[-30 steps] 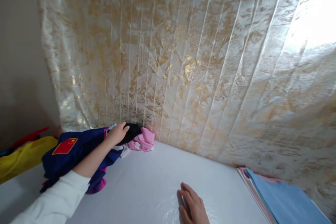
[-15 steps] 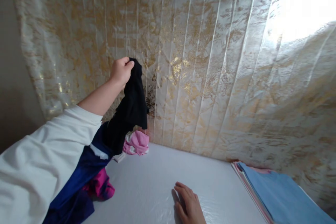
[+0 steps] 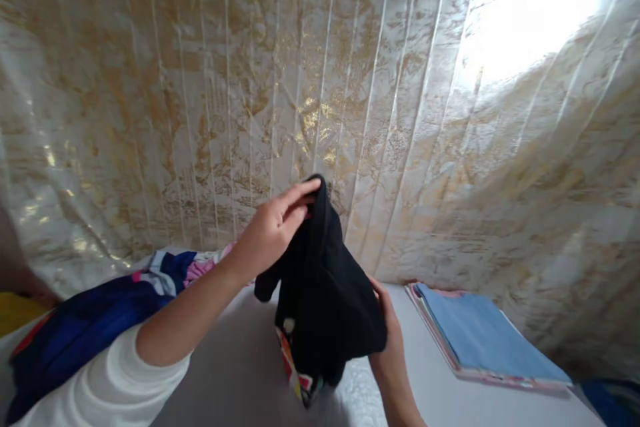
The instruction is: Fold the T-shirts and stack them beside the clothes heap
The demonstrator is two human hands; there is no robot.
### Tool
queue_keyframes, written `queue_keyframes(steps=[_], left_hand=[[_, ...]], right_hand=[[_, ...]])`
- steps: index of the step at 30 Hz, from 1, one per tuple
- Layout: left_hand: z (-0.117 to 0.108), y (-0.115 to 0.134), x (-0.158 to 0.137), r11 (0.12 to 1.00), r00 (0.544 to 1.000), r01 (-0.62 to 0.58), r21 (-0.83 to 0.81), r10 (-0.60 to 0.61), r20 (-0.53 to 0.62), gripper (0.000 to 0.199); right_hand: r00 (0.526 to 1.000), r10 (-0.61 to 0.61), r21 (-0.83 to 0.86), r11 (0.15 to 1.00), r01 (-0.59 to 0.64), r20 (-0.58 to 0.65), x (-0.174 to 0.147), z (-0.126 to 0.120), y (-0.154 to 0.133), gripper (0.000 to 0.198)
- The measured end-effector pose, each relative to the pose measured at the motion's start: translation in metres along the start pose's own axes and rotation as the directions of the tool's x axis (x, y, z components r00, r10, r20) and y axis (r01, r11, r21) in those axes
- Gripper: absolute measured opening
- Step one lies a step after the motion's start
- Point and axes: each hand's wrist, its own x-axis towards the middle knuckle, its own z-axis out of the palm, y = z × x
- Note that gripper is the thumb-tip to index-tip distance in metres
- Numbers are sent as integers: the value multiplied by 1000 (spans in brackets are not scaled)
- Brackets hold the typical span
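A black T-shirt [image 3: 325,293] hangs over the middle of the white table, with a bright multicoloured print showing at its lower left edge. My left hand [image 3: 280,220] pinches it at the top, fingers closed on the cloth. At its right side, my right hand [image 3: 387,320] grips the fabric, with some fingers hidden behind it. What looks like a short sleeve sticks out to the left below my left hand. The lower end of the shirt is blurred.
A loose heap of dark blue clothes [image 3: 95,320] lies at the left, with a pink garment [image 3: 200,270] behind it. A flat folded stack topped with light blue cloth [image 3: 480,330] rests on the right. Shiny gold-and-white sheeting [image 3: 240,93] covers the wall behind the table.
My left hand has brought the black T-shirt from the left heap to the middle and lower. My right hand has risen from the table and taken hold of its right side.
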Motion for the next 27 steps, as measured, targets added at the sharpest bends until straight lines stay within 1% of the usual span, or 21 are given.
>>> queue_keyframes(steps=[1, 2, 3, 4, 5, 6, 7, 8, 9, 10, 12, 14, 15, 18, 20, 22, 25, 27], left_hand=[[8, -18, -15, 997, 992, 58, 54, -64, 109, 41], [14, -37, -30, 977, 972, 147, 155, -172, 160, 42], [20, -58, -46, 921, 932, 259, 290, -317, 175, 42], [25, -78, -63, 881, 899, 323, 347, -400, 179, 44], [30, -96, -80, 852, 870, 359, 381, -453, 195, 44], [35, -112, -96, 825, 838, 387, 412, -501, 216, 44], [39, -124, -111, 798, 801, 411, 441, -547, 242, 45], [43, -133, -125, 777, 772, 426, 463, -579, 263, 46], [47, -140, -135, 759, 748, 435, 484, -604, 275, 45], [50, -144, -143, 744, 730, 441, 501, -623, 282, 41], [55, -149, -150, 722, 711, 449, 525, -645, 279, 26], [57, -151, -149, 710, 707, 459, 534, -656, 265, 12], [56, -151, -147, 708, 709, 466, 530, -658, 255, 8], [53, -154, -140, 715, 725, 497, 491, -654, 219, 7], [49, -155, -137, 734, 748, 523, 434, -639, 180, 5], [45, -154, -134, 760, 782, 539, 364, -612, 119, 10], [35, -143, -126, 807, 838, 527, 267, -546, -3, 22], [24, -128, -119, 840, 866, 497, 218, -495, -67, 26]], right_hand=[[1000, 4, -59, 998, -6, -20, 5, -16, 0, 42], [998, 17, -102, 995, -22, -53, 10, -33, 3, 31], [995, 35, -148, 988, -48, -92, 14, -53, 9, 27], [989, 62, -189, 978, -87, -134, 17, -74, 18, 26], [979, 114, -266, 951, -157, -170, 19, -95, 29, 27], [962, 201, -468, 843, -266, -185, 20, -115, 40, 28], [949, 234, -538, 782, -313, -212, 20, -133, 52, 24], [941, 250, -576, 744, -338, -229, 20, -148, 63, 18], [934, 271, -615, 703, -357, -232, 19, -160, 73, 15], [932, 277, -634, 684, -361, -231, 18, -168, 81, 14], [937, 274, -668, 659, -346, -216, 17, -171, 93, 21], [951, 247, -685, 662, -305, -185, 18, -161, 103, 34], [959, 231, -687, 671, -279, -164, 19, -153, 107, 40], [973, 197, -689, 689, -226, -122, 18, -127, 121, 52], [973, 188, -696, 681, -226, -133, 13, -114, 130, 54], [969, 199, -699, 673, -243, -145, 8, -107, 135, 51], [969, 224, -677, 698, -233, -102, 6, -108, 132, 37], [976, 208, -648, 734, -204, -71, 11, -113, 123, 33]])
